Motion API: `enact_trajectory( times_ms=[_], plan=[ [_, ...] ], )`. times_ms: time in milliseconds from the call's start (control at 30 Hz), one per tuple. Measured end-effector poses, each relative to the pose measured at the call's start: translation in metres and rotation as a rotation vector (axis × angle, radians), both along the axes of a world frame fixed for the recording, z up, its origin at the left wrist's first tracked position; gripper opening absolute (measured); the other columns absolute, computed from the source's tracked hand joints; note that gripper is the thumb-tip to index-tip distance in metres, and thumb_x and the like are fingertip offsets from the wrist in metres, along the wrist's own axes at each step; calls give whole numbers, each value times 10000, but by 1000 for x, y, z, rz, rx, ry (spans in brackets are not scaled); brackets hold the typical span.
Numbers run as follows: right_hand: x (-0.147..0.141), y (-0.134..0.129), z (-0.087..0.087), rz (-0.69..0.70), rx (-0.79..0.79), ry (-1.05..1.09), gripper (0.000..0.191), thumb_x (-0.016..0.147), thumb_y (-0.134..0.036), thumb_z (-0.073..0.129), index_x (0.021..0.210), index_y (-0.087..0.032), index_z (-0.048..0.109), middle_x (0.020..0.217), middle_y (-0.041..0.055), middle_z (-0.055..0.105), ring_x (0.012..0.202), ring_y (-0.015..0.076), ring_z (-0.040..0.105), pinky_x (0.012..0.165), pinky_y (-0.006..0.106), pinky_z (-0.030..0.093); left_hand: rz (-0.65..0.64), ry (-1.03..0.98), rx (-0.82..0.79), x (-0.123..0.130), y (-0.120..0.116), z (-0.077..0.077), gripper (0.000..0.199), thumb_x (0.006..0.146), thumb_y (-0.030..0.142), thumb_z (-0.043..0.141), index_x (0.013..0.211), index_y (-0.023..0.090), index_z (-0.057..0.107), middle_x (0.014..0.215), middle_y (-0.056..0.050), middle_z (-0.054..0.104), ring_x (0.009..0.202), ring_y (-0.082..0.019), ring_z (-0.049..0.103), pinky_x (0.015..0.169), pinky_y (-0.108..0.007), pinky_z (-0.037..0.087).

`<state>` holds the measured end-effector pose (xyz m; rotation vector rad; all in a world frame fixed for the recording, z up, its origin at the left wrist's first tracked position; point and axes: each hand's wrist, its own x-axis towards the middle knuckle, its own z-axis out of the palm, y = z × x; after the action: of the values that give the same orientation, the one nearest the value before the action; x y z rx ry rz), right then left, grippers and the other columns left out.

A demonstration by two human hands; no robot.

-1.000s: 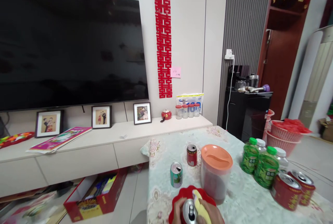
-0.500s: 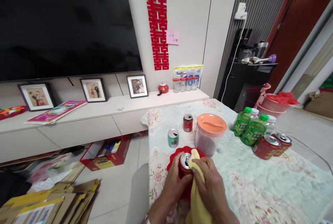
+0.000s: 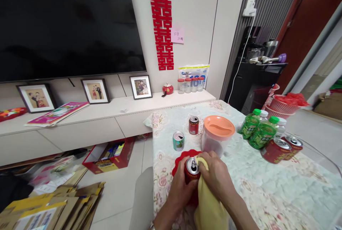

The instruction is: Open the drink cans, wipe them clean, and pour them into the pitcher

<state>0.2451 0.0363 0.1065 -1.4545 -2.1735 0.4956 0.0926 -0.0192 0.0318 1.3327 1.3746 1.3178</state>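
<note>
My left hand (image 3: 181, 183) is wrapped round a red can (image 3: 192, 173) with an opened silver top, held upright over a red scalloped dish (image 3: 176, 166). My right hand (image 3: 217, 176) grips a yellow cloth (image 3: 210, 205), whose upper end touches the right side of the can's rim. The rest of the cloth hangs down toward the front. Just behind my right hand is a clear tub (image 3: 213, 145) with an orange lid. A teal can (image 3: 178, 141) and another red can (image 3: 193, 125) stand beyond the dish. The dish is partly hidden by my hands.
Green-capped bottles (image 3: 263, 134) and two large red cans (image 3: 276, 151) stand at the table's right. A white cabinet (image 3: 139, 110) with framed photos and jars lies behind. Flattened cardboard (image 3: 66, 205) and a red box (image 3: 120, 158) are on the floor at the left.
My right hand and the cloth have shifted slightly, with the fingers now higher at the can's rim. The can's opening shows more clearly. The view has moved a little.
</note>
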Motion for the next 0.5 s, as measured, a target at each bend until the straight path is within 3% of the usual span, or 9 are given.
enact_trajectory(
  times_ms=[100, 267, 367, 500],
  plan=[
    [9, -20, -6, -11, 35, -44, 218, 963, -271, 517, 956, -238, 733, 860, 36, 605, 778, 218, 649, 716, 330, 464, 19, 11, -1, 1, 1, -7, 766, 746, 281, 762, 1448, 209, 465, 1480, -154, 592, 1388, -369, 550, 1207, -573, 400],
    [12, -44, -23, 93, 247, -42, 236, 958, -199, 556, 1098, -274, 730, 921, 43, 628, 818, 203, 668, 697, 287, 497, 93, 66, -28, 5, 1, -3, 755, 758, 225, 717, 1469, 217, 463, 1555, -161, 516, 1527, -370, 405, 1273, -580, 312],
    [8, -41, -22, 103, 269, -45, 225, 948, -188, 574, 1076, -278, 735, 891, 32, 627, 792, 196, 673, 687, 283, 509, 118, 87, 0, 10, 1, -2, 686, 777, 238, 719, 1427, 215, 497, 1502, -159, 541, 1469, -368, 463, 1242, -585, 353],
    [4, -29, -9, 44, 186, -77, 179, 949, -203, 567, 944, -258, 737, 868, 38, 618, 784, 205, 673, 709, 308, 516, 132, 74, 44, 14, 1, -2, 633, 809, 282, 735, 1388, 208, 492, 1370, -153, 592, 1318, -351, 571, 1159, -586, 434]
  ],
)
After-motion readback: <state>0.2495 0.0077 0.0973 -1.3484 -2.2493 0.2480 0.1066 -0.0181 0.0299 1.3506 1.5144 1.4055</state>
